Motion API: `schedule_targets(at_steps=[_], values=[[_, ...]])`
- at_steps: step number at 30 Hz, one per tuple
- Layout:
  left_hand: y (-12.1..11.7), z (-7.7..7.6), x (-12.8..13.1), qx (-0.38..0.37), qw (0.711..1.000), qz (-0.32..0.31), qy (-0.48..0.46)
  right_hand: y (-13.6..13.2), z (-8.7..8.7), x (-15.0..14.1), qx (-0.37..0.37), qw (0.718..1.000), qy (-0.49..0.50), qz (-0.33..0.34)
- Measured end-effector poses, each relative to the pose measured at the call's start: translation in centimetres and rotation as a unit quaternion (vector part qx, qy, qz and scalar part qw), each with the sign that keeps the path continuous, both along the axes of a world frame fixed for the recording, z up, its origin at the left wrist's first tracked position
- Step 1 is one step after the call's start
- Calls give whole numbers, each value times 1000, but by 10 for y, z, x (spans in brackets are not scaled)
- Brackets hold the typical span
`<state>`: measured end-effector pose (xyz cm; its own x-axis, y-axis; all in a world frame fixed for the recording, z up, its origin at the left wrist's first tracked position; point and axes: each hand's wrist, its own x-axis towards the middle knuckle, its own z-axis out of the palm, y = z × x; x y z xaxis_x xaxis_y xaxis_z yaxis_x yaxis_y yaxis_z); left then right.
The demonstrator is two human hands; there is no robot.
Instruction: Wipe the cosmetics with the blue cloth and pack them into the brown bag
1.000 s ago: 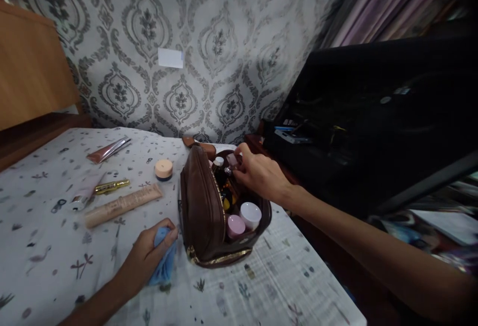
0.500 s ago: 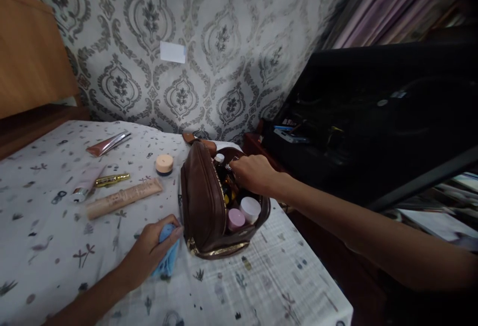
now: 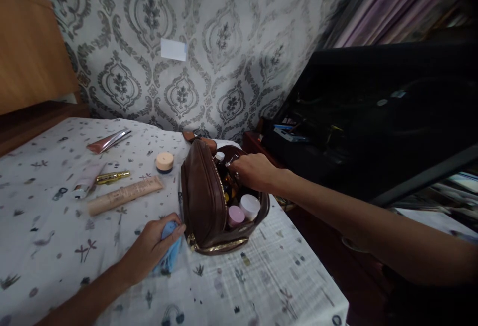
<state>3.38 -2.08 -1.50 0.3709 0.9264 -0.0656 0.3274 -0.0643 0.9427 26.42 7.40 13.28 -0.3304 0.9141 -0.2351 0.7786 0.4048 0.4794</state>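
Bag [image 3: 199, 196], brown, unzipped, on printed tablecloth [image 3: 287, 271], long axis running away from the wearer. Right hand [image 3: 254, 170], the nearer, reaches into its far half, fingertips hidden, grip untellable. Left hand [image 3: 157, 239] clutches blue cloth [image 3: 170, 259] just left of it.

Your right hand [image 3: 256, 172] is down in the brown leather zip bag [image 3: 201, 199], fingertips out of sight, and whatever they touch can't be made out! Your left hand [image 3: 155, 239] covers much of the crumpled blue cloth [image 3: 172, 255]. Lettering on the long beige plastic tube [image 3: 125, 195]? Too blurred to read! And the tan wooden cabinet [image 3: 32, 47] runs off the left edge.
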Motion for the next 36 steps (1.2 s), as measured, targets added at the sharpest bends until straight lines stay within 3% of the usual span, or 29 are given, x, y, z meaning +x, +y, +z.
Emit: schedule_targets(at_steps=[15, 22, 30, 33, 36], values=[[1, 1, 1, 22, 1000, -9, 17, 0, -5, -2, 23, 1000, -2, -16], [0, 3, 0, 19, 1000, -18, 13, -2, -1, 1, 20, 1000, 7, -17], [1, -6, 0, 40, 999, -7, 17, 0, 7, 4, 36, 997, 61, -23], [3, -12, -1, 62, 998, 4, 19, -12, 15, 12, 100, 976, 190, -36], [5, -16, -4, 78, 996, 11, 30, -46, 8, 18, 188, 905, 380, 34]])
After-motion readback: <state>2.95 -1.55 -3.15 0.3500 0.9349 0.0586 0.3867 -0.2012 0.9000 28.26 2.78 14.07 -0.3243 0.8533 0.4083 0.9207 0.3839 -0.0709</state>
